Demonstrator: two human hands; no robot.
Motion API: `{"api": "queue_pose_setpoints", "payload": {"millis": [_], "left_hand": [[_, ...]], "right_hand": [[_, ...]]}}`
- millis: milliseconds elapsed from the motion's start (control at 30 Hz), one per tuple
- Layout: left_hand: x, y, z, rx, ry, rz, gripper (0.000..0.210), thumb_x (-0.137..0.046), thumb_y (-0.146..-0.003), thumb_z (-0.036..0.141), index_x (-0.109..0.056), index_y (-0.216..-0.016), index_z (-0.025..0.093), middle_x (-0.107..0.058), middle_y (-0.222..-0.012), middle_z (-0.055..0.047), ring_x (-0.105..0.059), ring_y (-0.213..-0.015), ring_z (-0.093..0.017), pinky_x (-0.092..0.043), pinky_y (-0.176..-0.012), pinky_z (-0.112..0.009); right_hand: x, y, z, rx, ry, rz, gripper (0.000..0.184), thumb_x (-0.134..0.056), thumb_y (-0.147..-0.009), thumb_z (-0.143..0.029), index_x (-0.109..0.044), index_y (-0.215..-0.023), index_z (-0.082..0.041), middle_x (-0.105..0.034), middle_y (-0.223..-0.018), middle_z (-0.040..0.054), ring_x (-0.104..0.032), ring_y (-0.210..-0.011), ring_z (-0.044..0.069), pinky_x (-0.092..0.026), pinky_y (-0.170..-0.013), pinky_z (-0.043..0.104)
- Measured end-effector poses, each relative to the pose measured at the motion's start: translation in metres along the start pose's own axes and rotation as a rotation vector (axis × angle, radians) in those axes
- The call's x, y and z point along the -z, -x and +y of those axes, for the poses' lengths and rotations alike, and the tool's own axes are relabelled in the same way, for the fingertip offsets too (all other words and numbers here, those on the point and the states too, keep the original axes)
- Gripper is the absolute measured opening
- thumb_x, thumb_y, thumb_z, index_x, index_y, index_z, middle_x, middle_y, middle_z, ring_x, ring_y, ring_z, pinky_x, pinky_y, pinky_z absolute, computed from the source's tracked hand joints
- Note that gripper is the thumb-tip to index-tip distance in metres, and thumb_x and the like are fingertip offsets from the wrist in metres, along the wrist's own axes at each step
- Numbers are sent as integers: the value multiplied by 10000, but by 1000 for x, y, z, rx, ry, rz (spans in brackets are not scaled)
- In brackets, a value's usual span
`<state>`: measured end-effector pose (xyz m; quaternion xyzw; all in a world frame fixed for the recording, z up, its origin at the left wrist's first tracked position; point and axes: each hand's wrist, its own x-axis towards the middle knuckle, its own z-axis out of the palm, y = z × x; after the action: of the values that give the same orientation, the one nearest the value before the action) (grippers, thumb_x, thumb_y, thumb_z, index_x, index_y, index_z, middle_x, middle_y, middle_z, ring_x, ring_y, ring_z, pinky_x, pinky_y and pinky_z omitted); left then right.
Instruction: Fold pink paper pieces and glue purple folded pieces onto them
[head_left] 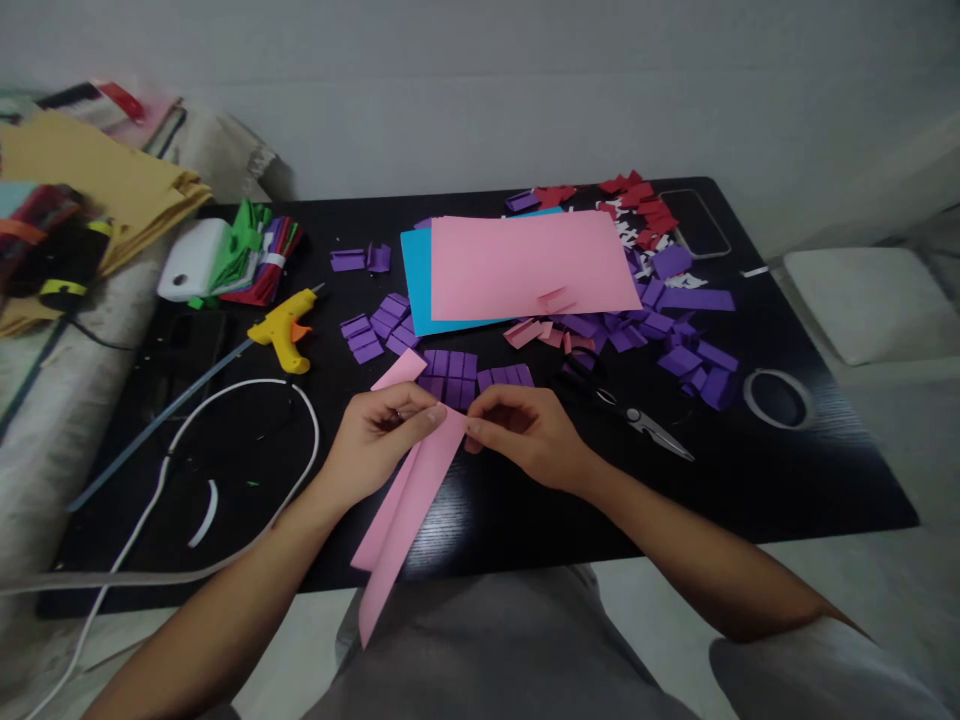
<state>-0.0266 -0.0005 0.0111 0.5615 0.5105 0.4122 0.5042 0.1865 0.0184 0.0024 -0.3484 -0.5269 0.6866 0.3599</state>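
My left hand (386, 430) pinches one end of a long pink paper strip (412, 520) between thumb and fingers. At the strip's upper right corner, the thumb and forefinger of my right hand (529, 435) close on the paper too. The strip slants down toward my lap, its low end past the table's front edge. A second pink strip (379, 540) lies partly beneath it, and a pink piece (400, 368) shows beyond my left fingers. Just behind my hands lie folded purple paper pieces (450, 372). Scissors (637, 415) rest right of my right hand.
A pink sheet (525, 265) lies over a blue sheet (416, 280) at the back. Purple pieces (682, 360) and red scraps (649, 205) are scattered rightward, near a tape roll (778, 398). Leftward are a yellow glue gun (285, 328), a white cable (315, 430) and bundled paper strips (259, 255).
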Motion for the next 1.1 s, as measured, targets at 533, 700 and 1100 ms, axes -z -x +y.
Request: {"api": "queue_pose_setpoints", "payload": {"millis": [533, 700, 1100], "left_hand": [[-3, -1, -1, -37, -39, 80, 176, -743, -892, 314, -727, -788, 174, -581, -668, 18, -473, -595, -102, -372, -569, -226], [-4, 0, -2, 4, -33, 93, 223, -718, -898, 351, -695, -765, 174, -555, -654, 18, -443, -586, -111, -345, -552, -234], [-5, -4, 0, 114, 77, 13, 290, -803, -842, 404, -702, -735, 154, -482, -565, 46, -368, -519, -78, -292, -510, -213]], "right_hand": [[2, -1, 2, 27, 103, 35, 214, -800, -855, -378, -716, -835, -182, -712, -731, 11, -684, -685, 147, -550, -677, 283], [1, -2, 2, 36, 92, 24, 170, -778, -866, -339, -714, -837, -183, -707, -728, 6, -681, -669, 143, -548, -670, 281], [6, -7, 3, 60, 63, 133, 261, -811, -832, -417, -701, -797, -183, -692, -699, 1, -670, -653, 144, -557, -668, 288]]}}
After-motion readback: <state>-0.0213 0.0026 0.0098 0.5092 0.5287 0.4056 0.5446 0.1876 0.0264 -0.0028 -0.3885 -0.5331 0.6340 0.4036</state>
